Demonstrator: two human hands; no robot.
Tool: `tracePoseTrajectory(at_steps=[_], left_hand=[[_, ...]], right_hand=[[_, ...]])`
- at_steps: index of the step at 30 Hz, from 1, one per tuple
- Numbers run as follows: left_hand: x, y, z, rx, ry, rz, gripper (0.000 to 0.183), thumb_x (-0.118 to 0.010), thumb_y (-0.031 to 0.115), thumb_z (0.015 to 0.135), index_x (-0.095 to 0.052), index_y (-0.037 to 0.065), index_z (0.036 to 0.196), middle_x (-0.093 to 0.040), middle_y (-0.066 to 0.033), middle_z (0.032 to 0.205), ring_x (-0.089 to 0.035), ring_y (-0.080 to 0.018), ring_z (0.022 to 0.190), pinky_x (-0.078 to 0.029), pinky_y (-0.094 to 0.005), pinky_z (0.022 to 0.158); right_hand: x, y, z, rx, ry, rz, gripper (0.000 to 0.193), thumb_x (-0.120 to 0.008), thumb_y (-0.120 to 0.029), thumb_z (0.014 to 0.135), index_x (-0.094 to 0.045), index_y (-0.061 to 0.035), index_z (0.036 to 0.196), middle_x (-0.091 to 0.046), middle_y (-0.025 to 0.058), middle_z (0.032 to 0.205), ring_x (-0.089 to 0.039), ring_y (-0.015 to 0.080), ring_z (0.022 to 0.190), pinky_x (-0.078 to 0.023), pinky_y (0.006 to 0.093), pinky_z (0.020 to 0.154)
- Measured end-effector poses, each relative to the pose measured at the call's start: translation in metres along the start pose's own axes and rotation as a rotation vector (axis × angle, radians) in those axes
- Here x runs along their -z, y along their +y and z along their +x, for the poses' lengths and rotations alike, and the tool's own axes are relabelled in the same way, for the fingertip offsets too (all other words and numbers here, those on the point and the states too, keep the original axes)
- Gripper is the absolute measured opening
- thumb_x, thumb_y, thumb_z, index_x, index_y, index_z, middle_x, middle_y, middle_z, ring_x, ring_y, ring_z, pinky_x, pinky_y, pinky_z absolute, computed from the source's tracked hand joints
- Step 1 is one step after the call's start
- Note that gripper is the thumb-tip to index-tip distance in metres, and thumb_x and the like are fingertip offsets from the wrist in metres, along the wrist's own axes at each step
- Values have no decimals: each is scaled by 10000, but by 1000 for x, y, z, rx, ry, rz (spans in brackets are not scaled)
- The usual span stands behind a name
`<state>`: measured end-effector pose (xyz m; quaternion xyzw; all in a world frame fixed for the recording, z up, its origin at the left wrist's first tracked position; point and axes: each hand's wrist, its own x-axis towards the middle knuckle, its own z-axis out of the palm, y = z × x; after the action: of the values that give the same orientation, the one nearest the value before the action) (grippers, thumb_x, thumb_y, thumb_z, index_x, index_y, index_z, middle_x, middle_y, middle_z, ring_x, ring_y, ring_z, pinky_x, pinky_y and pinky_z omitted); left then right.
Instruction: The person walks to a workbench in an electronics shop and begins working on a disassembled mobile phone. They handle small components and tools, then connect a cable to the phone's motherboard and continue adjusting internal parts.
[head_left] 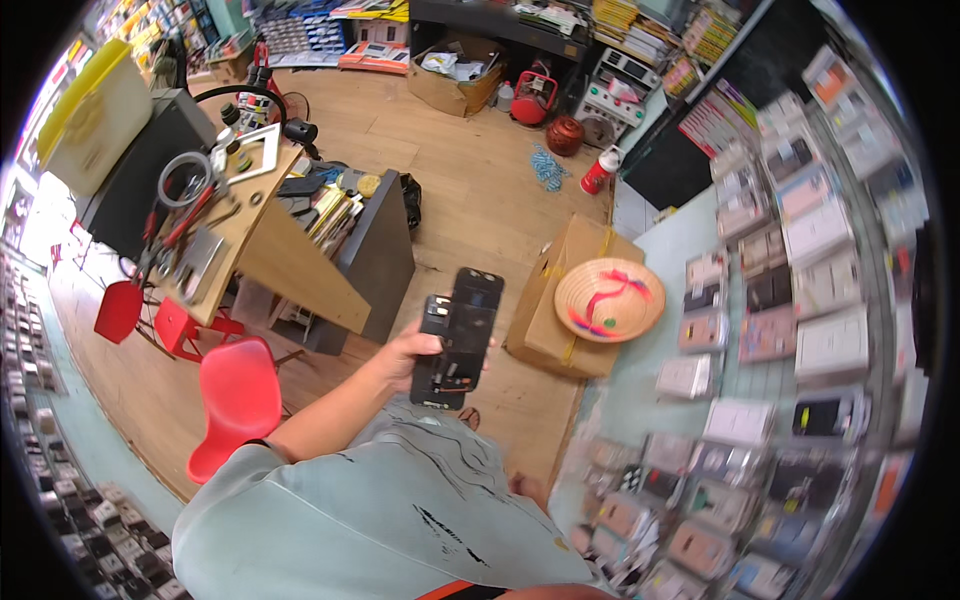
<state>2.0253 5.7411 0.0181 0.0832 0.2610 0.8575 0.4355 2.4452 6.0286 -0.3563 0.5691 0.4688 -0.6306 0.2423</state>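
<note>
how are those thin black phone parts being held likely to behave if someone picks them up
The phone parts look flat and straight-edged, so they're probably stiff rather than floppy. Being so thin, they may be fragile and could crack if dropped. They overlap in the left hand's grip, so they might slide apart if lifted together.

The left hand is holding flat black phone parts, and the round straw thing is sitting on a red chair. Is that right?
Not quite: the round straw thing isn't on a red chair. The head view shows it on a cardboard box. The left hand is indeed holding flat black phone parts.
</note>
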Motion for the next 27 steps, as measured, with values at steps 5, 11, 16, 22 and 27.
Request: tracePoseTrajectory(at_steps=[5, 11, 16, 22, 27], left_hand=[[49, 50, 109, -218, 131, -58, 846, -816, 333, 794, -466, -37, 1469, -635, -267, 1295, -697, -400, 1098, -646, -513, 857], [113, 142, 266, -428, 230, -21, 850, -827, 368, 766, -494, -24, 1444, -640, -239, 1265, -711, -377, 1052, -657, -484, 810], [158, 259, 384, -549, 227, 6, 835, -805, 319, 780, -478, -40, 1459, -635, -245, 1297, -714, -367, 1068, -653, -479, 838], [206, 386, 509, -589, 299, 141, 899, -821, 385, 781, -437, -17, 1487, -613, -216, 1297, -693, -348, 1067, -657, -423, 797], [272, 447, 621, -569, 443, 137, 837, -812, 369, 775, -490, -23, 1440, -656, -214, 1265, -717, -345, 1064, -650, -457, 845]], right_hand=[[61, -321, 58, 326, 146, -90, 296, -607, -321, 1051, -704, -89, 896, -689, 40, 725, -581, 144, 563, -449, 307, 508], [-28, -523, 139, 335, 93, -2, 310, -619, -356, 1047, -702, -105, 885, -699, 23, 743, -591, 140, 583, -459, 301, 530], [-67, -615, 201, -134, -228, -49, 307, -624, -349, 1023, -655, -105, 838, -686, 48, 740, -621, 159, 639, -504, 325, 587], [-84, -774, 278, 64, 41, -22, 280, -676, -293, 995, -680, -67, 829, -677, 79, 711, -593, 194, 544, -459, 363, 470], [-173, -1037, 354, 123, -21, 286, 275, -650, -320, 1002, -653, -122, 811, -648, 37, 664, -582, 197, 521, -473, 353, 489]])
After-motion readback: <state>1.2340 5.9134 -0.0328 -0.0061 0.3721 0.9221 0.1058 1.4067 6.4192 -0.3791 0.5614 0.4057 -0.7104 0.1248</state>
